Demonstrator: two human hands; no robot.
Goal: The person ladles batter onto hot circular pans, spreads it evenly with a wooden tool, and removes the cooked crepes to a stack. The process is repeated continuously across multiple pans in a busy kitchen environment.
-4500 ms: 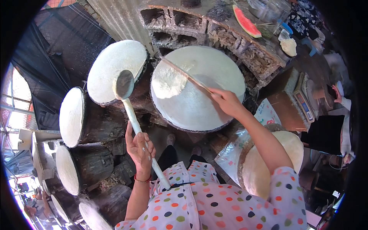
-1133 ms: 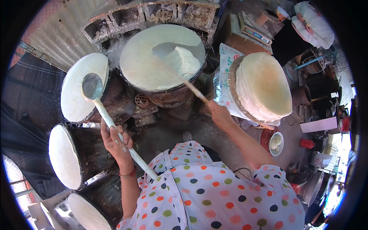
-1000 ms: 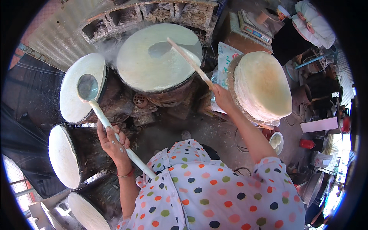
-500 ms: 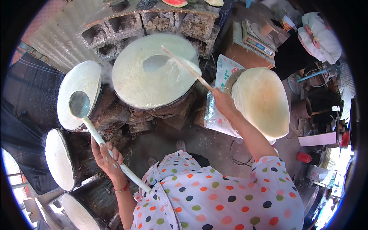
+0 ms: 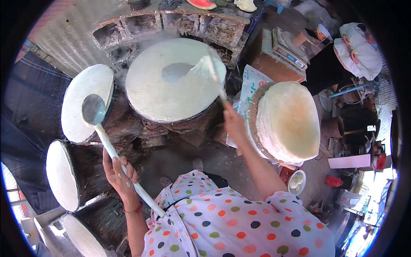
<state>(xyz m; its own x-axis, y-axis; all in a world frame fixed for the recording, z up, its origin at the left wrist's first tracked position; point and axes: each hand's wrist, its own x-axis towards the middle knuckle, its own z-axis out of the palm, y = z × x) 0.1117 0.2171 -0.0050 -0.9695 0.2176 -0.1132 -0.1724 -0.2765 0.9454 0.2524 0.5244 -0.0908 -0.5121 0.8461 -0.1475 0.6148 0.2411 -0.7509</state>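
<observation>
My left hand (image 5: 120,176) is wrapped round the pale handle of a long ladle (image 5: 94,109). The ladle's round bowl hangs over the upper left griddle, which a white sheet (image 5: 79,85) covers. In my right hand (image 5: 235,124) is a slim wooden stick (image 5: 217,79), smeared by motion. Its far part crosses the right side of a large round griddle, covered by a pale batter sheet (image 5: 147,92) with a grey bare patch (image 5: 176,72) near the middle. From that patch toward the stick the sheet's surface looks uneven. Beside my right forearm stands a stack of thin round pancakes (image 5: 284,120).
Two more white-covered griddles (image 5: 62,175) line the lower left. Behind the large griddle runs a block ledge (image 5: 180,26) bearing a watermelon slice (image 5: 202,4). A scale (image 5: 291,49) and another person (image 5: 334,64) are at upper right. A bowl (image 5: 296,182) sits below the stack.
My right hand has moved left and slightly nearer, and the stick has swung to the right over the large griddle. The ladle has shifted slightly. My view has shifted, bringing the bowl into sight.
</observation>
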